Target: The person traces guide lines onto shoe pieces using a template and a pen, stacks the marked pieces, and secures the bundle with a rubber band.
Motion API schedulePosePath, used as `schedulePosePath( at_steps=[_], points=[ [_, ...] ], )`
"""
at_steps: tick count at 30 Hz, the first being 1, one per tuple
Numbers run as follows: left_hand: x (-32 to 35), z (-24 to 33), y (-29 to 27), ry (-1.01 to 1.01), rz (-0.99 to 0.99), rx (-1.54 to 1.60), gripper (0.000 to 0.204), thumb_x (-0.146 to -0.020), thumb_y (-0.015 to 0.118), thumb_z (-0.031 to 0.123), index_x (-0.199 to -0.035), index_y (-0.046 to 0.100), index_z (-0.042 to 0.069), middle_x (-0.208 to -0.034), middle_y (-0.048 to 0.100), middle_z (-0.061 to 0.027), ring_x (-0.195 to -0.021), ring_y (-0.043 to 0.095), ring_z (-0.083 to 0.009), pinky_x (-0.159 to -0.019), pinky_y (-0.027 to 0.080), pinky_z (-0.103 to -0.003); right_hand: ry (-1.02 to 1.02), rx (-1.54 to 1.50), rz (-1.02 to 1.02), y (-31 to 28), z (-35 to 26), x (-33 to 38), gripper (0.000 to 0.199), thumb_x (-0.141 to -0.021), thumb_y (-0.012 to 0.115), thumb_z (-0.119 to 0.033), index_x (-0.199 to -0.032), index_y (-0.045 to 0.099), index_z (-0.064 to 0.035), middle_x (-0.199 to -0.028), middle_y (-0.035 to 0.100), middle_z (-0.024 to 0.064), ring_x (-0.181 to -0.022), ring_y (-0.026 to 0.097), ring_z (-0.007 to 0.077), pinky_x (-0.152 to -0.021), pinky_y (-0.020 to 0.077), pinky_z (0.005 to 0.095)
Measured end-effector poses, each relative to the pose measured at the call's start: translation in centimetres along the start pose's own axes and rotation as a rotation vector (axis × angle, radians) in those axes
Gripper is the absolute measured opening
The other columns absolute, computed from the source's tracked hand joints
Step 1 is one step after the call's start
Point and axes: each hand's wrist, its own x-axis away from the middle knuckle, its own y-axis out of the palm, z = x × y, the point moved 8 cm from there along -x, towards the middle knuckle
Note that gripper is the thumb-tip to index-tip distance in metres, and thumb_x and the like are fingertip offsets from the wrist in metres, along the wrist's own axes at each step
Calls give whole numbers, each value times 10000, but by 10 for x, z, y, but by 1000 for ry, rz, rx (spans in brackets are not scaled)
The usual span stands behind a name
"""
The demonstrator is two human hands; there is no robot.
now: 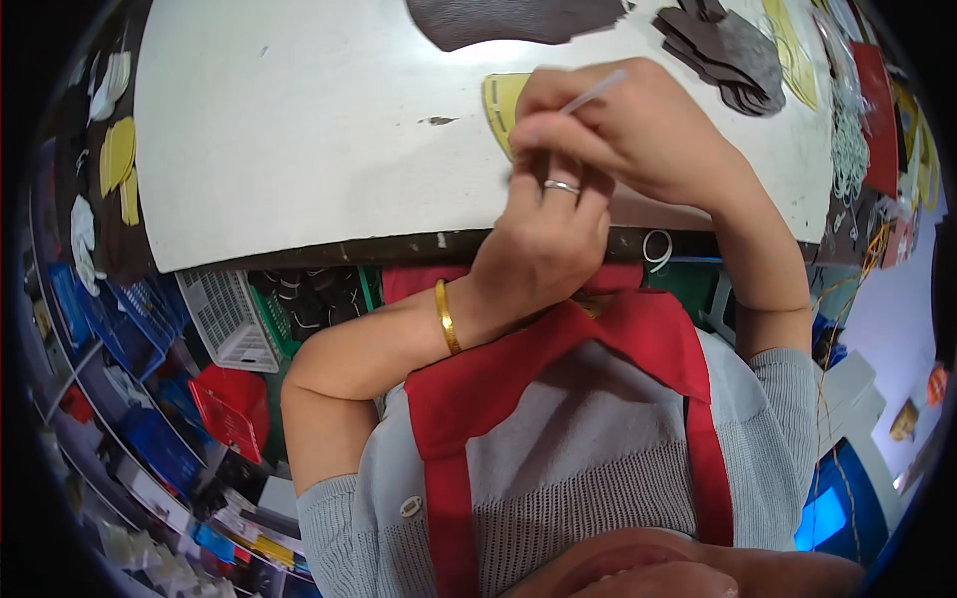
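Work at a pale surface (299,149), viewed from above. We see the right hand (638,130) closed around a thin pale rod (598,88), which slants up and to the right from between the fingers. Below it we find the left hand (543,239), its fingers bent and partly covered by the right; we cannot tell whether they grip anything. A silvery ring (561,186) encircles one of its fingers, and a gold-coloured bracelet (446,317) the wrist.

The yellow piece (503,100), with a curved left edge and dark marks along it, lies flat on the surface just beside and partly behind the hands. Beyond it, at the upper edge of the view, we note a dark brown sheet (518,22); to the right lies a stack of dark pieces (728,60), with yellow strips (793,55) near it and a bundle of pale cord (849,140) at the far right.

Below the front edge, on the left, we observe a white basket (227,317) beside a green basket (274,312) holding dark items, and a red bin (234,409) nearer the person.
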Motion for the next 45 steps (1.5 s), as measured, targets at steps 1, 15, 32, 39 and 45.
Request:
schedulePosePath(
  at_steps=[1,15,32,39,45],
  points=[
    [0,3,-3,15,-23,-24,342,-825,584,181,-1017,707,-73,-1115,631,-232,-961,619,-381,-878,552,-524,-48,77,-68,10,-3,-4,357,-1006,547,-446,-959,686,-120,-669,650,110,-655,658,334,-612,506,432],
    [-4,3,-5,14,-17,-115,388,-823,577,213,-1065,703,-63,-1099,647,-219,-998,654,-345,-894,577,-408,-368,358,73,7,-16,-27,105,-912,625,-220,-973,619,-135,-781,701,61,-681,697,284,-560,534,388],
    [1,7,-1,-3,-14,26,356,-878,560,264,-1018,700,-32,-1062,612,-177,-1045,608,-350,-924,539,-560,-208,394,39,-6,-11,30,199,-958,665,-305,-911,639,-114,-737,676,58,-671,682,270,-566,515,368],
    [-11,4,-4,-28,-31,-5,340,-868,579,178,-1109,687,-35,-1171,650,-171,-995,638,-310,-878,579,-435,39,68,283,-46,38,55,218,-1004,602,-261,-1035,722,-81,-897,696,96,-684,681,273,-599,515,376],
    [-10,6,3,-27,-60,-58,328,-890,552,267,-1125,665,67,-1198,637,-141,-1048,612,-289,-899,532,-447,69,181,330,-30,39,38,252,-1007,594,-318,-984,709,-95,-755,689,73,-636,661,290,-580,518,365]
  ],
)
